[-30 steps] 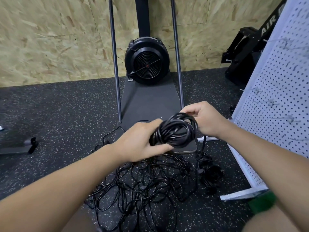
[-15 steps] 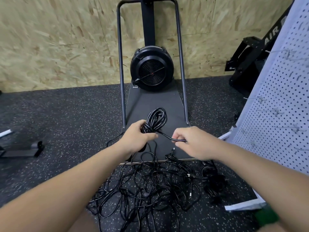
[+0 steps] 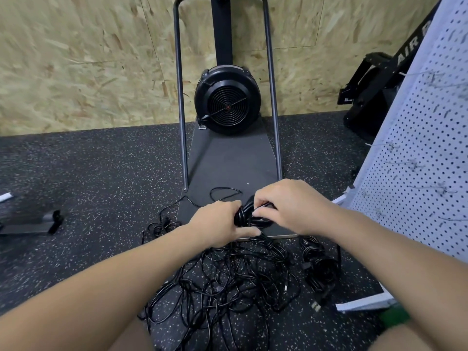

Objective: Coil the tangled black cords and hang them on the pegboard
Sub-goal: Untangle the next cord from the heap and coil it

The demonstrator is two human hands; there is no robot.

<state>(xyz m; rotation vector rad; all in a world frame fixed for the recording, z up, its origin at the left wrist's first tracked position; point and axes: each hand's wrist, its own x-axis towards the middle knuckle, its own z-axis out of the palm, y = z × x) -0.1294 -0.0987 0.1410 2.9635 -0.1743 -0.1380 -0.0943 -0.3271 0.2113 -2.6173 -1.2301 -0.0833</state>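
A coiled black cord [image 3: 244, 216] sits between both hands, low over the near edge of the machine's platform. My left hand [image 3: 217, 221] grips the coil from the left. From the right, my right hand [image 3: 286, 206] pinches a strand of that cord against the coil; most of the coil is hidden by the fingers. Below my hands a tangle of black cords [image 3: 228, 282] spreads on the speckled floor. A smaller bundled cord [image 3: 320, 267] lies to its right. The white pegboard [image 3: 415, 173] with several wire hooks leans at the right.
A black fan machine [image 3: 228, 102] with a tall metal frame and a dark platform [image 3: 233, 158] stands ahead against the chipboard wall. Black gym equipment [image 3: 372, 82] stands behind the pegboard. A low black foot [image 3: 33, 221] lies on the floor at left.
My right hand has come back to the coil from the right, bringing the strand with it. Both hands and the coil have dropped lower, and the coil no longer sticks up above my left hand.
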